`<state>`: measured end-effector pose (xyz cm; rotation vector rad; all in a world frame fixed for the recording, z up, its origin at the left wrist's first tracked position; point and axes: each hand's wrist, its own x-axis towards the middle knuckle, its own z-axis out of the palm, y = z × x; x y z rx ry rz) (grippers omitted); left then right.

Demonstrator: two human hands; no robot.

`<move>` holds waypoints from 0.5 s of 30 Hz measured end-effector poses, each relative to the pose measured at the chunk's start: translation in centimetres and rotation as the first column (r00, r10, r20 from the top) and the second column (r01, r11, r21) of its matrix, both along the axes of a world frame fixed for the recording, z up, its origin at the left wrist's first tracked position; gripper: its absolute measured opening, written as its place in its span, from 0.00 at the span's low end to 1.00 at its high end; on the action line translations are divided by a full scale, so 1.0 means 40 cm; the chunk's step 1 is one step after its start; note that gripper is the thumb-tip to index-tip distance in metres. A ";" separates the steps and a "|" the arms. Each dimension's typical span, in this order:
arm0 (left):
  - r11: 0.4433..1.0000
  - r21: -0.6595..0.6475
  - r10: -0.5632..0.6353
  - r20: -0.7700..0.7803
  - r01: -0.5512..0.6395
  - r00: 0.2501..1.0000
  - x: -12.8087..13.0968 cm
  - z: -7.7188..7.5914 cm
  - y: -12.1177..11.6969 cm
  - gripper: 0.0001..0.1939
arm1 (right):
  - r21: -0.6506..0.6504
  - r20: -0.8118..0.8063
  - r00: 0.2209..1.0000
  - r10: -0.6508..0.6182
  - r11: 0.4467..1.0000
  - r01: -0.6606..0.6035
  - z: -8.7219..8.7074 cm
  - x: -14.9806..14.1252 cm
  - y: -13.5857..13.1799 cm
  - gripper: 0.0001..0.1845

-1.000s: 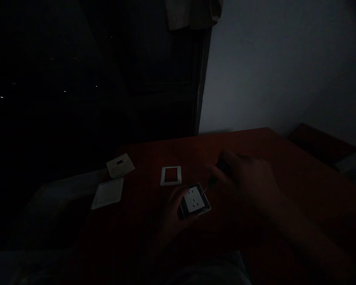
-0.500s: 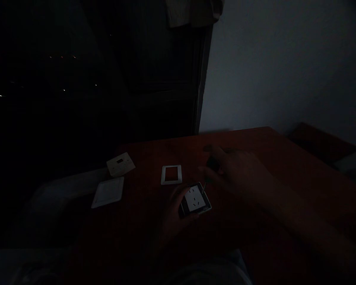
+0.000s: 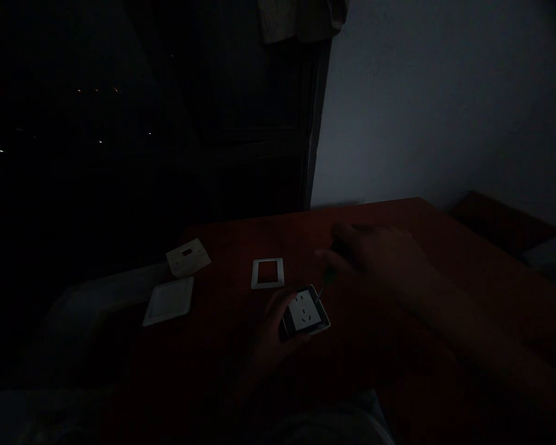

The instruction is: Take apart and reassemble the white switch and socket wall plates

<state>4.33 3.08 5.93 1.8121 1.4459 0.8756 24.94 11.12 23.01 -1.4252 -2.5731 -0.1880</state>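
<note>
A wall socket (image 3: 306, 310) with a white face and dark surround lies on the reddish table, several slots facing up. My left hand (image 3: 274, 334) grips it from the left, fingers on its far edge and thumb along the near one. In my right hand (image 3: 370, 250) is a screwdriver (image 3: 328, 275), its dark green handle partly hidden by the fingers. The shaft slants down to the left, with the tip at the right side of the socket. Just behind the socket lies a square white frame (image 3: 254, 275), apart from both hands.
On the table's left side lie a pale square plate (image 3: 169, 301) and a beige piece with a small cutout (image 3: 189, 262). The table (image 3: 375, 213) meets a pale wall (image 3: 435, 105) at the back right. A dark window with small lights is at left. The room is very dim.
My right hand has shifted slightly right, and the screwdriver leans further over to the right, its tip still at the socket. My left hand and the socket have stayed in place.
</note>
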 end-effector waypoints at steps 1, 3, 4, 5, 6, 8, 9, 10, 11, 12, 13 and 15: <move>1.000 -0.004 0.000 0.001 0.000 1.000 0.001 0.001 0.000 0.35 | 0.021 0.031 0.999 -0.042 0.999 0.042 -0.001 -0.001 0.004 0.19; 1.000 -0.006 0.004 0.006 -0.004 1.000 0.002 0.004 0.000 0.35 | -0.018 0.016 1.000 -0.007 1.000 0.007 -0.001 0.003 0.008 0.16; 1.000 -0.005 0.003 0.009 -0.002 1.000 0.003 0.006 0.000 0.35 | -0.057 -0.027 0.998 0.059 0.997 -0.060 0.002 0.008 0.007 0.13; 1.000 -0.003 -0.003 0.010 0.003 1.000 0.003 0.007 0.000 0.35 | -0.105 -0.080 0.987 0.139 0.983 -0.147 0.005 0.012 0.004 0.13; 1.000 -0.001 -0.010 0.008 0.010 1.000 0.003 0.009 0.000 0.35 | -0.153 -0.132 0.967 0.217 0.960 -0.236 0.010 0.016 0.001 0.17; 1.000 0.009 -0.012 0.001 0.012 1.000 0.003 0.010 0.001 0.35 | -0.203 -0.177 0.935 0.306 0.918 -0.339 0.018 0.019 -0.007 0.23; 1.000 0.011 -0.008 -0.005 0.008 1.000 0.002 0.010 0.001 0.35 | -0.194 -0.158 0.940 0.303 0.924 -0.330 0.020 0.018 -0.011 0.22; 1.000 0.013 -0.001 -0.012 0.001 1.000 0.001 0.009 0.001 0.35 | -0.164 -0.114 0.957 0.268 0.945 -0.284 0.020 0.016 -0.012 0.19; 1.000 0.011 0.005 -0.021 -0.005 1.000 0.000 0.008 0.001 0.35 | -0.116 -0.058 0.976 0.210 0.970 -0.215 0.019 0.013 -0.012 0.16; 1.000 0.008 0.008 -0.029 -0.008 1.000 0.000 0.008 0.001 0.35 | -0.061 -0.005 0.990 0.144 0.988 -0.144 0.016 0.010 -0.011 0.15; 1.000 0.002 0.008 -0.034 -0.008 0.999 -0.001 0.008 0.001 0.36 | -0.020 0.034 0.995 0.092 0.996 -0.092 0.013 0.008 -0.009 0.15; 1.000 -0.007 0.002 -0.034 -0.003 0.999 -0.001 0.008 0.002 0.36 | -0.010 0.042 0.995 0.093 0.996 -0.093 0.007 0.009 -0.003 0.14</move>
